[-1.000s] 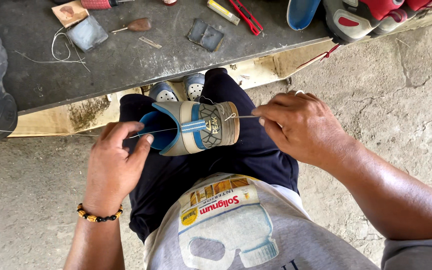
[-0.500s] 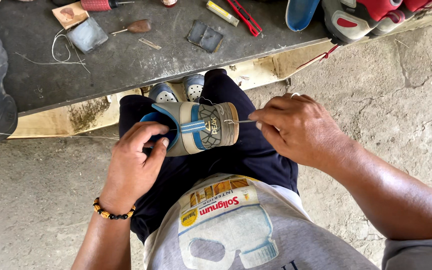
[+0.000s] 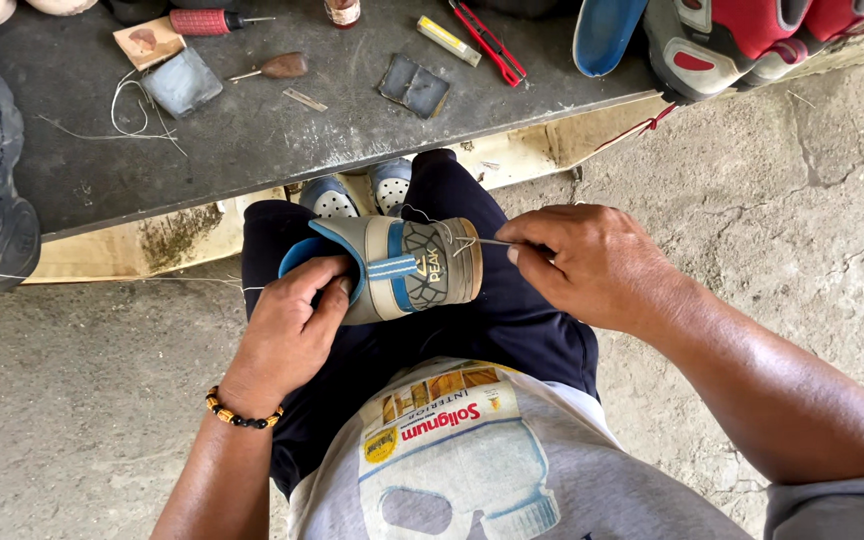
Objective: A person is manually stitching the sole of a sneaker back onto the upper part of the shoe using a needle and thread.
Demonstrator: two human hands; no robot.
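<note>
Left hand [image 3: 287,335] grips a shoe [image 3: 392,268] on the lap; right hand [image 3: 592,262], just beside its toe, pinches a needle [image 3: 487,241]. Best keep the shoe braced and the thread taut.

beaded bracelet [image 3: 240,414], grey printed shirt [image 3: 472,470]

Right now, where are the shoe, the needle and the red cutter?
shoe [image 3: 422,268], head view, its patterned sole.
needle [image 3: 492,242], head view, bare metal shaft.
red cutter [image 3: 492,45], head view, its handle.

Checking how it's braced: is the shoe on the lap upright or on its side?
On its side: the shoe shows its sole toward the right hand.
</note>
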